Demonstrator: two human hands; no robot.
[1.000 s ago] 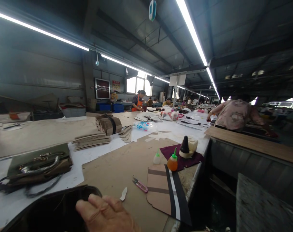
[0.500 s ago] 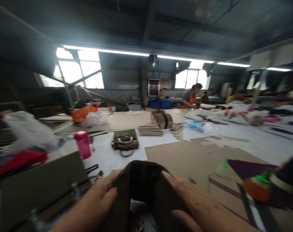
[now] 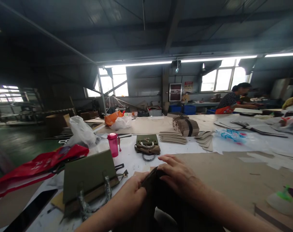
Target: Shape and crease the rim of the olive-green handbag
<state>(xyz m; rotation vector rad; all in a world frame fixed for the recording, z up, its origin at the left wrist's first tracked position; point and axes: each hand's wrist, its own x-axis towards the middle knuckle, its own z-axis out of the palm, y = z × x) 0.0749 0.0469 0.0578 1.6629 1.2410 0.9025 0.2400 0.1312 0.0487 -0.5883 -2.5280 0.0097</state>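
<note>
A dark piece of bag material (image 3: pixel 151 190), curved around an open middle, stands in front of me at the bottom of the view. My left hand (image 3: pixel 134 195) is closed on its left edge, thumb on the near side. My right hand (image 3: pixel 179 175) bends over its top edge, fingers curled against the dark rim. Left of my hands lies a large green bag (image 3: pixel 90 177) with a plastic-wrapped handle (image 3: pixel 107 190). A smaller green handbag (image 3: pixel 147 141) sits beyond my hands. The lower part of the dark piece is in shadow.
A pink bottle (image 3: pixel 113 146) stands behind the large bag. Stacked beige pieces (image 3: pixel 172 138) and a strapped bundle (image 3: pixel 186 125) lie farther back. A phone (image 3: pixel 32 209) is at lower left, a green-capped bottle (image 3: pixel 279 201) at right. A co-worker (image 3: pixel 229 100) is across the table.
My view has swung left, so the scene sits farther right. My right hand has come over the top of the dark piece, closer to my left hand, and the opening looks narrower.
</note>
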